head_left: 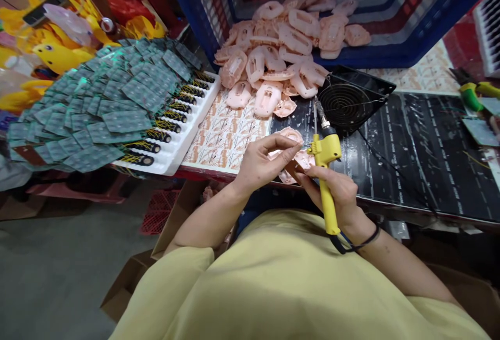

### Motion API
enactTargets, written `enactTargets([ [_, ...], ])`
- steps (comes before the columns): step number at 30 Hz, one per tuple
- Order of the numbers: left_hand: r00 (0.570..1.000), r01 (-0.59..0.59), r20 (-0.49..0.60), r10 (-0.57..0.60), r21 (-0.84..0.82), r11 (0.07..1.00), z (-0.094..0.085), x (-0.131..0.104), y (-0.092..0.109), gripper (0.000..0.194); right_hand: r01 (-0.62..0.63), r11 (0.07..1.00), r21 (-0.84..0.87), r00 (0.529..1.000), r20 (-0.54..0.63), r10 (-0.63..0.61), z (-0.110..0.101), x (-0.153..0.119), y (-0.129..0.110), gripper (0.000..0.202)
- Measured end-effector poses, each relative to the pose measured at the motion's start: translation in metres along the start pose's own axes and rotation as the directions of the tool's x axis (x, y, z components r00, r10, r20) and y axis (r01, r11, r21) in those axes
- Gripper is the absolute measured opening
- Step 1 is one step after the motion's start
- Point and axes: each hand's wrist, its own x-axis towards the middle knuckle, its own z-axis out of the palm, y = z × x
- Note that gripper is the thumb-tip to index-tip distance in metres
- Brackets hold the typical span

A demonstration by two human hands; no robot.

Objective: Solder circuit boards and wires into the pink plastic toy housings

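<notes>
My left hand (260, 160) is closed in a pinch at the near edge of the bench, on a small brown board (294, 166). My right hand (338, 189) is wrapped round a yellow soldering gun (330, 207), whose metal tip (321, 111) points away from me. The right fingertips also touch the brown board's edge. Beneath both hands lie pink plastic shells (289, 134), partly covered by the fingers. Whether a thin wire is in the left pinch I cannot tell.
A blue basket (390, 61) spills pink shells (269, 98) onto the bench. Green circuit boards (117, 90) are heaped at left beside a white foam tray (183, 142). A black fan (347, 98) lies behind the soldering tip. Pliers (471, 95) rest at far right.
</notes>
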Motion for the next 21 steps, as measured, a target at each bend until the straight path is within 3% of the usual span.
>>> enactTargets([
  [4,0.999,-0.047,-0.002,0.047,0.09,0.995,0.003,-0.004,-0.003,0.023,0.002,1.0,-0.007,1.0,-0.018,-0.002,0.0,0.002,0.0,0.023],
  [8,0.999,-0.038,-0.006,0.039,0.124,0.992,0.005,-0.002,-0.002,0.028,0.002,1.0,0.01,1.0,-0.015,-0.002,-0.001,0.001,0.0,0.026],
  [13,1.0,-0.001,-0.005,0.001,0.07,0.998,-0.018,0.02,0.018,0.039,0.032,0.995,0.09,0.988,0.146,-0.045,-0.019,0.0,0.026,0.04],
  [15,0.998,0.014,0.057,-0.021,0.119,0.993,-0.031,0.03,0.024,0.034,0.06,0.998,0.029,0.965,0.254,-0.066,-0.029,-0.002,0.044,0.039],
  [18,0.961,0.009,0.262,-0.083,0.272,0.962,-0.04,0.039,0.022,0.019,0.1,0.995,-0.001,0.912,0.4,-0.091,-0.038,-0.009,0.063,0.033],
  [21,0.894,-0.135,0.437,-0.097,0.47,0.873,-0.032,0.037,0.007,0.005,0.121,0.993,-0.001,0.909,0.403,-0.111,-0.036,-0.016,0.065,0.026],
])
